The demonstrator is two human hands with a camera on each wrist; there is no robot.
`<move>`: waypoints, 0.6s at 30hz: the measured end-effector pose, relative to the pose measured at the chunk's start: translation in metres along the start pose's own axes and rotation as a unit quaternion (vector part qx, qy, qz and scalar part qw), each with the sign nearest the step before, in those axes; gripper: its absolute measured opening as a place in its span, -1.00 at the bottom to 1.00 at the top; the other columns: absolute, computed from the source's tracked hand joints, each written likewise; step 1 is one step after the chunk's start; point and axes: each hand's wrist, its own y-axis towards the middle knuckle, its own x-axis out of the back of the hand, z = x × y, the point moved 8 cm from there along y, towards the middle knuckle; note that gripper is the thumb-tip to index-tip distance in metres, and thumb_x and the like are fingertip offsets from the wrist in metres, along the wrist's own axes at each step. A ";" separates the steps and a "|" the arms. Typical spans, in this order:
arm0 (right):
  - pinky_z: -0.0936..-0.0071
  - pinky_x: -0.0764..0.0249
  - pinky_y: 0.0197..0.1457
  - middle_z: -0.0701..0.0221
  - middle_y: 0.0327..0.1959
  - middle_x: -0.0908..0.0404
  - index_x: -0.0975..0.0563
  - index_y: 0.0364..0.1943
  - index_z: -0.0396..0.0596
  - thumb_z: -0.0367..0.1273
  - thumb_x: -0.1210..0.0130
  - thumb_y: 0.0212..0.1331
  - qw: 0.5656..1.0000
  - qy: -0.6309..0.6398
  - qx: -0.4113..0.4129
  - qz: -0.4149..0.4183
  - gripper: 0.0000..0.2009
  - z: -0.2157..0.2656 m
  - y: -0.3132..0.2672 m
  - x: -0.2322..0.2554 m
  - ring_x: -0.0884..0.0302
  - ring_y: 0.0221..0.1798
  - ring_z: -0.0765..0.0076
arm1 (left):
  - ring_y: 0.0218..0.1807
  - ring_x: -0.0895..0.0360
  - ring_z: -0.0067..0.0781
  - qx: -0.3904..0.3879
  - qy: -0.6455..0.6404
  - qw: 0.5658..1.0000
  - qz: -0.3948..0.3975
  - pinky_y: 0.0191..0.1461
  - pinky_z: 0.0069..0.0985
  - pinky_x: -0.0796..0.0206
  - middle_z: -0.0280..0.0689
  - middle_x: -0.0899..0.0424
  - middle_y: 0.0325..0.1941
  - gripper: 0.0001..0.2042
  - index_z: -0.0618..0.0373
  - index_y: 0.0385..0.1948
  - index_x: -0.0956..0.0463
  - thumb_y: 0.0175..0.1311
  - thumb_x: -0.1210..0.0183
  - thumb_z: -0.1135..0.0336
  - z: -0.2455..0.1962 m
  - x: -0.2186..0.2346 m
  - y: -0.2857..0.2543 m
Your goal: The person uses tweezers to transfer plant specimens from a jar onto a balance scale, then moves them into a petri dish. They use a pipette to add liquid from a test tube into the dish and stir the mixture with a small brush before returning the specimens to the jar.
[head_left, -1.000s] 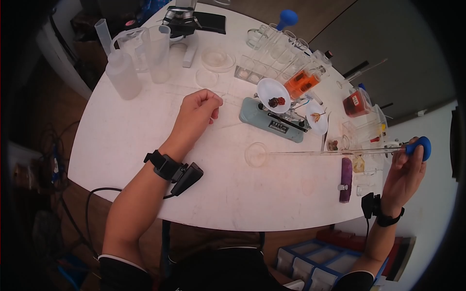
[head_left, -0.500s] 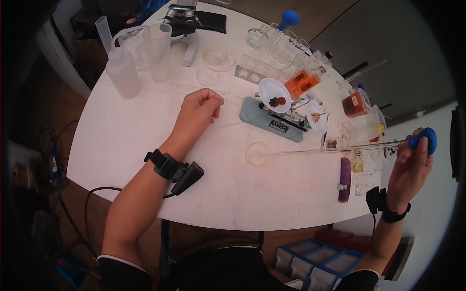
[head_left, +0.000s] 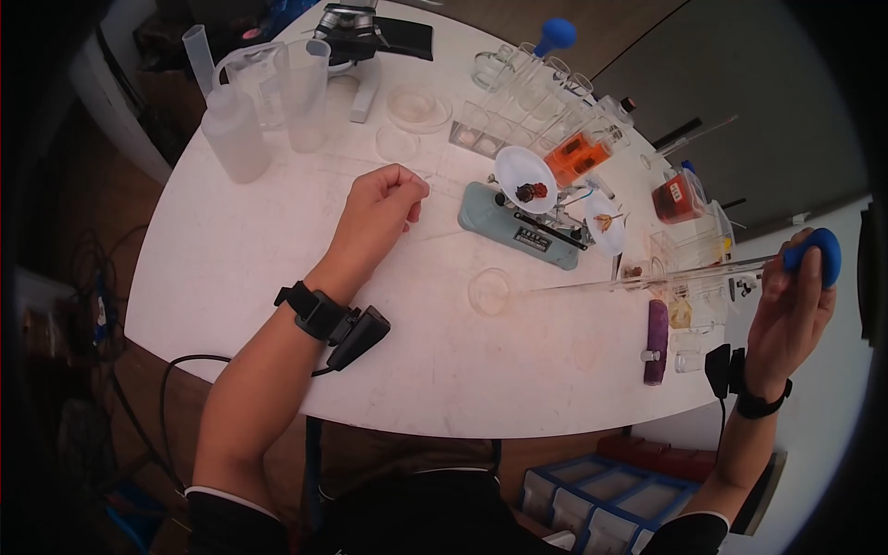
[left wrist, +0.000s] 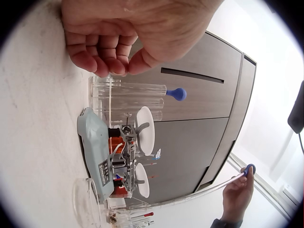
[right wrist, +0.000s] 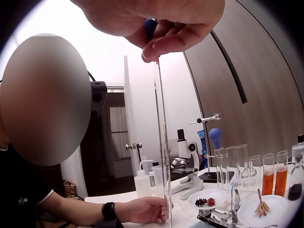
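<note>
My right hand [head_left: 789, 319] is raised at the table's right side and grips the blue rubber bulb [head_left: 820, 258] of a long glass pipette [right wrist: 159, 104]. From the hand, the pipette slants down towards a small clear petri dish [head_left: 489, 292]; its lower end is faint near the dish in the head view. The left hand [head_left: 377, 211] rests on the table with loosely curled fingers [left wrist: 110, 59], and nothing shows between them. Nearby stands a teal balance scale [head_left: 518, 227]. One white pan [head_left: 513, 166] carries dark red dried pieces [head_left: 531, 192], the other yellowish strands [head_left: 606, 222].
Test tubes [head_left: 532, 92] stand in a rack behind the scale, some with orange liquid [head_left: 578, 159]. A squeeze bottle [head_left: 236, 139], beakers and a microscope [head_left: 356, 55] occupy the far left. A purple cylinder [head_left: 656, 342] and small glassware lie at the right edge.
My right hand has moved up and to the right with the pipette, whose lower end has shifted slightly away from the petri dish. The left hand has stayed nearly still.
</note>
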 end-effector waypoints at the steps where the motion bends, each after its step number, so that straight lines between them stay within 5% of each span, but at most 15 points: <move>1: 0.73 -0.31 -0.33 0.32 -0.18 -0.57 -0.49 -0.03 -0.26 -0.34 0.02 0.43 1.000 0.000 0.000 -0.009 -0.76 -0.001 0.000 0.001 -0.39 -0.43 0.67 | -0.49 -0.34 -0.68 0.001 0.000 1.000 0.000 -0.36 -0.63 -0.22 -0.44 -0.48 -0.57 -0.85 0.18 -0.44 -0.52 0.24 -0.11 0.30 0.000 0.000 0.000; 18: 0.72 -0.43 -0.31 0.26 -0.14 -0.63 -0.51 -0.01 -0.26 -0.38 -0.03 0.39 0.999 -0.033 0.015 -0.019 -0.77 -0.001 0.008 -0.001 -0.47 -0.45 0.69 | -0.51 -0.32 -0.68 -0.006 -0.008 1.000 0.004 -0.38 -0.64 -0.20 -0.43 -0.48 -0.58 -0.85 0.18 -0.44 -0.53 0.24 -0.11 0.30 0.001 -0.001 0.001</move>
